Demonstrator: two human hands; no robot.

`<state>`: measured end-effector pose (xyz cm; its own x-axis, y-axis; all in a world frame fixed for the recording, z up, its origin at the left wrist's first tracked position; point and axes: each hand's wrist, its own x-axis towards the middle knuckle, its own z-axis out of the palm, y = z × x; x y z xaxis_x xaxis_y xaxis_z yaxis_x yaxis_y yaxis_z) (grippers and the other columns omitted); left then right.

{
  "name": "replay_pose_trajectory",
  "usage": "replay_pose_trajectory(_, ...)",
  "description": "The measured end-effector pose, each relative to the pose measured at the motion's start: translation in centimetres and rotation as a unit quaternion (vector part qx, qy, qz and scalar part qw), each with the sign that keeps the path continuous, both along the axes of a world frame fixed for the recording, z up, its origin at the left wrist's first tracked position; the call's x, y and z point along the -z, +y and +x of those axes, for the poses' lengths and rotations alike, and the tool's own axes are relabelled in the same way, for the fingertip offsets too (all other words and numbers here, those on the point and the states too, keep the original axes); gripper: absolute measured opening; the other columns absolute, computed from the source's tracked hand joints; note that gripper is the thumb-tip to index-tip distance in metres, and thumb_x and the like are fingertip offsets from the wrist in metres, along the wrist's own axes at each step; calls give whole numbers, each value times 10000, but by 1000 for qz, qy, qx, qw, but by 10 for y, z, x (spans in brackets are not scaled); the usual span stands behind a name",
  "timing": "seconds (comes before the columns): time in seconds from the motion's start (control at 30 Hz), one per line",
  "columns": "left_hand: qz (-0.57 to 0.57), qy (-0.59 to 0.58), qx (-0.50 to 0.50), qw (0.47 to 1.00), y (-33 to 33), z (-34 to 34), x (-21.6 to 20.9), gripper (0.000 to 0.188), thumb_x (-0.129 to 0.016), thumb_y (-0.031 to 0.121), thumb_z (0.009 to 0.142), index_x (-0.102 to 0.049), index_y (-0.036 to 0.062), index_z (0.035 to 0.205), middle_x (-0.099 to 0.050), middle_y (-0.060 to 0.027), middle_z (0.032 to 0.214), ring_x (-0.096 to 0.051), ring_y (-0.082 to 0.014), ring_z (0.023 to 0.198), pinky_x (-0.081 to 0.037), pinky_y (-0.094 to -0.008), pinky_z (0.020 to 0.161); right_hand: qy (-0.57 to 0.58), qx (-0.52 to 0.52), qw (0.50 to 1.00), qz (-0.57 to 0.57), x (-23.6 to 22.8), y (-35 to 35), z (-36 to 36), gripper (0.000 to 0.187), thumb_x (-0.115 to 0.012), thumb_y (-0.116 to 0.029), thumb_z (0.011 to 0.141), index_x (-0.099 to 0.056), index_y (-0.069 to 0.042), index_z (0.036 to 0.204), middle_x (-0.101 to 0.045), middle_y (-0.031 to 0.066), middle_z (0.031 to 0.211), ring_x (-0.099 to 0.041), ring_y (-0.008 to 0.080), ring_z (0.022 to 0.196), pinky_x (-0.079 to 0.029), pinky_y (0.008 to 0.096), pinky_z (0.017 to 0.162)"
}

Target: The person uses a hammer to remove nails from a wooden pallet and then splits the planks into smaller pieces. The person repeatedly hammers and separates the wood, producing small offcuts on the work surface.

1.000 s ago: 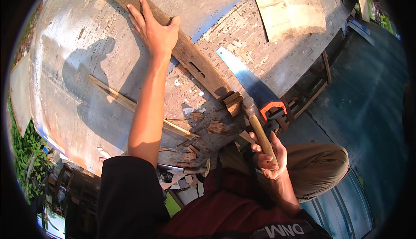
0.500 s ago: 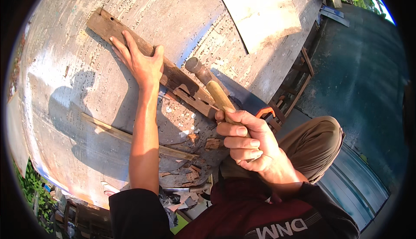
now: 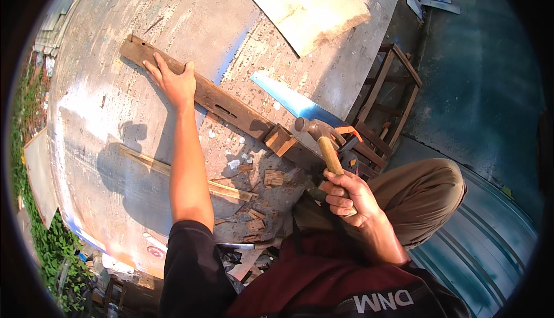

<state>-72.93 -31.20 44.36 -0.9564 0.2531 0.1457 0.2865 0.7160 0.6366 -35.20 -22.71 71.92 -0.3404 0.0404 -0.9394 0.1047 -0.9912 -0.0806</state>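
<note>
My left hand (image 3: 173, 84) lies spread over the upper part of a long, dark wooden beam (image 3: 213, 96), fingers flat on the wood. A narrow slot is cut in the beam. My closed right hand (image 3: 350, 198) grips the wooden handle of a hammer (image 3: 330, 155); its metal head is by the beam's lower end. Close to the hammer head, a short wooden block (image 3: 280, 139) with a lighter cut face sits at the beam. Beyond the beam lies a handsaw (image 3: 288, 100) with a blue-tinted blade and an orange-edged handle, partly behind the hammer.
A pale board (image 3: 306, 12) lies at the far side of the worn work surface. Wood chips (image 3: 274, 177) are scattered near my lap, beside a thin wooden strip (image 3: 144, 161). A wooden frame (image 3: 392, 93) stands to the right, and my bent knee (image 3: 438, 185) is below it.
The hammer has gone lower and right, away from over the beam, baring the slot and the saw blade. My left hand stays on the beam. The whole view has shifted.
</note>
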Motion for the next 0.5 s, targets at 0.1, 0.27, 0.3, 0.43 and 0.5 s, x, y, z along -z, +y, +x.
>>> replay_pose_trajectory(0.1,-11,-7,-4,1000,11,-4,0,1008,-817,314,761,-299,113,1601,-126,-213,1685,-208,-414,1533,-239,-570,1230,-25,-70,996,58,7,-23,39,140,-581,-115,1007,-481,-74,1097,-409,-13,693,-352,46,433,-285,207,363)
replay_pose_trajectory(0.27,-113,-31,-27,993,-9,-2,3,932,-629,503,889,-194,151,1634,-103,-161,1705,-174,-366,1557,-159,-694,1195,10,-157,977,142,34,-61,126,227,-609,-107,999,-453,-27,1143,-458,6,678,-419,90,425,-368,281,397)
replay_pose_trajectory(0.3,-167,-31,-22,985,-13,3,2,904,-603,502,909,-195,147,1633,-97,-163,1705,-156,-363,1562,-141,-698,1195,21,-148,977,152,41,-69,144,225,-607,-98,997,-454,-27,1146,-460,5,672,-422,90,424,-369,282,396)
replay_pose_trajectory(0.43,-237,31,9,971,-16,13,10,789,-508,528,986,-268,103,1606,-125,-189,1695,-91,-360,1572,-72,-694,1198,70,-158,971,166,61,-85,209,253,-624,-90,994,-441,-35,1159,-465,0,638,-437,83,419,-367,275,392)
replay_pose_trajectory(0.5,-173,38,77,981,8,67,-7,787,-533,529,986,-303,82,1592,-189,-206,1679,-141,-363,1565,-92,-686,1198,75,-153,965,199,75,-90,233,251,-626,-85,993,-441,-38,1157,-469,0,636,-436,81,415,-367,270,392)
